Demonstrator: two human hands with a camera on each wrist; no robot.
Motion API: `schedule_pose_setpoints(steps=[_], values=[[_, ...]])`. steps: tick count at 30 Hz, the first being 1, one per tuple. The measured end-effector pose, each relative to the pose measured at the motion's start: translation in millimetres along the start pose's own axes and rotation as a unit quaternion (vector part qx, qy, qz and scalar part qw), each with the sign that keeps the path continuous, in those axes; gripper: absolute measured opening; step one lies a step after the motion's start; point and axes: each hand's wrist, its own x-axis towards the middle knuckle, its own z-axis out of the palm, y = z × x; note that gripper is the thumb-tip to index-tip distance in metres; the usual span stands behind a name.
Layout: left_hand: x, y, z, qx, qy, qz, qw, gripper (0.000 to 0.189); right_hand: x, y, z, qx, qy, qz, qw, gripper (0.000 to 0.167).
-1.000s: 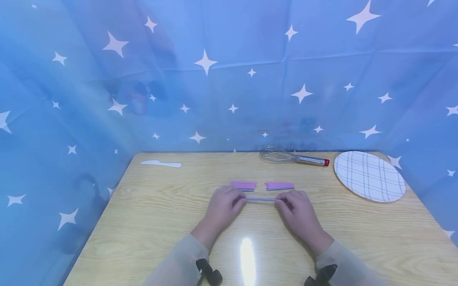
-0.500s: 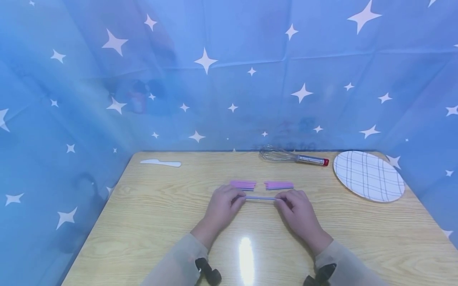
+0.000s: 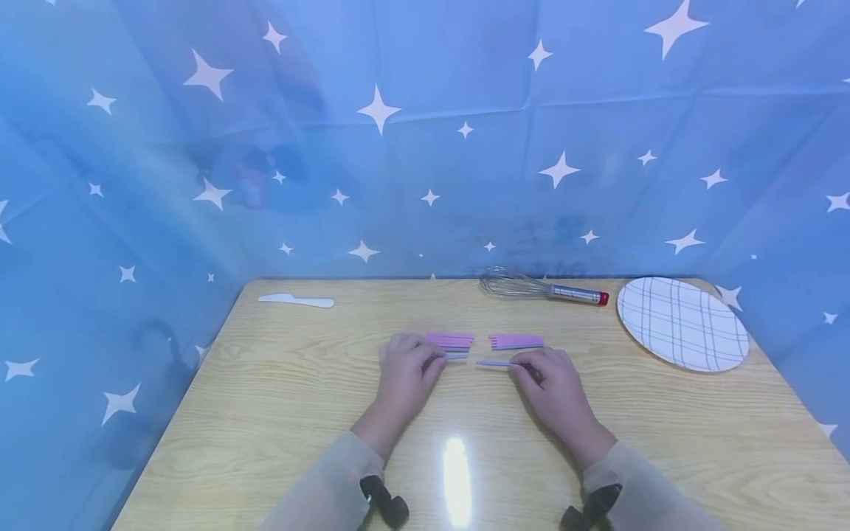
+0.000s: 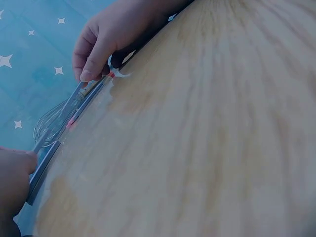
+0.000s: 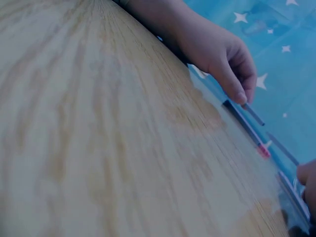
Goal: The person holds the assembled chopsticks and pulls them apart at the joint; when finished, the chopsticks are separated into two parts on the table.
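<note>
My left hand point(image 3: 407, 372) pinches a short thin bluish-purple stick point(image 3: 456, 357), its free end pointing right. Between thumb and fingers, my right hand point(image 3: 553, 383) pinches a similar thin stick point(image 3: 493, 363), pointing left. A small gap separates the two free ends. Just behind the hands lie two side-by-side rows of pink, purple and bluish sticks, a left row point(image 3: 451, 341) and a right row point(image 3: 516, 341). In the left wrist view the right hand point(image 4: 111, 37) holds its stick point(image 4: 73, 96) slightly above the row; the exact kind of stick is unclear.
A whisk point(image 3: 541, 287) with a red-tipped handle lies at the back. The checked oval plate point(image 3: 684, 324) is at the back right, and a white knife point(image 3: 296, 300) at the back left. A blue star-patterned cloth point(image 3: 425, 147) surrounds the wooden table point(image 3: 265, 428).
Earlier one continuous thin line ran between both hands; now two separate pieces show with a gap. My left hand has shifted slightly left and back, while the right hand has barely moved.
</note>
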Motion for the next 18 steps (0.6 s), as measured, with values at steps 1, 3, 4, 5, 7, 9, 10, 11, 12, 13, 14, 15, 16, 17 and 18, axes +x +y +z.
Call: schedule_pose_setpoints(steps=[1, 3, 4, 5, 7, 9, 10, 11, 12, 13, 14, 15, 16, 17, 18], values=[[0.0, -0.6, 0.7, 0.006, 0.004, 0.004, 1.0, 0.007, 0.0, 0.3, 0.2, -0.001, 0.003, -0.002, 1.0, 0.011], [0.2, -1.1, 1.6, 0.016, 0.008, 0.008, 0.9998, 0.007, 1.0, 2.0, 0.0, -0.003, 0.006, -0.004, 1.0, 0.011], [0.3, -0.6, 1.3, 0.02, 0.009, 0.008, 0.9997, 0.008, 2.0, 3.3, -0.3, -0.005, 0.008, -0.005, 0.9999, 0.011], [0.5, 0.0, 1.0, 0.023, 0.009, 0.008, 0.9997, 0.008, 3.3, 5.1, -0.6, -0.004, 0.01, -0.007, 0.9999, 0.011], [0.7, 0.7, 0.7, 0.027, 0.013, 0.009, 0.9995, 0.009, 6.6, 9.8, -1.7, -0.002, 0.013, -0.008, 0.9999, 0.011], [1.0, 1.2, 0.2, 0.028, 0.019, 0.011, 0.9994, 0.01, 10.0, 14.6, -3.1, 0.0, 0.016, -0.003, 0.9999, 0.01], [1.3, 1.7, -0.4, 0.026, 0.019, 0.011, 0.9994, 0.01, 11.3, 16.6, -3.7, 0.0, 0.017, 0.001, 0.9999, 0.01], [1.9, 1.7, -0.4, 0.026, 0.021, 0.012, 0.9994, 0.01, 12.3, 17.8, -4.5, 0.003, 0.017, 0.002, 0.9998, 0.009], [2.9, 1.6, -0.2, 0.028, 0.024, 0.013, 0.9992, 0.01, 13.1, 18.9, -5.0, 0.004, 0.017, 0.004, 0.9998, 0.009], [4.3, 1.2, 0.1, 0.031, 0.026, 0.013, 0.9991, 0.01, 13.7, 19.5, -5.4, 0.004, 0.017, 0.004, 0.9998, 0.01], [5.9, 1.0, 0.2, 0.034, 0.025, 0.012, 0.999, 0.01, 14.1, 19.7, -5.8, 0.007, 0.017, 0.005, 0.9998, 0.01], [7.7, 0.7, 0.2, 0.037, 0.024, 0.009, 0.999, 0.01, 14.4, 19.4, -6.0, 0.009, 0.017, 0.003, 0.9998, 0.01], [9.0, 0.2, 0.7, 0.04, 0.023, 0.005, 0.9989, 0.01, 14.9, 18.9, -6.3, 0.009, 0.015, 0.001, 0.9998, 0.01], [10.2, -0.4, 1.4, 0.044, 0.022, 0.002, 0.9988, 0.01, 15.4, 18.4, -6.7, 0.009, 0.015, -0.002, 0.9999, 0.01], [11.4, -0.8, 2.1, 0.046, 0.022, 0.0, 0.9987, 0.01, 16.0, 18.1, -7.1, 0.009, 0.014, -0.001, 0.9999, 0.01]])
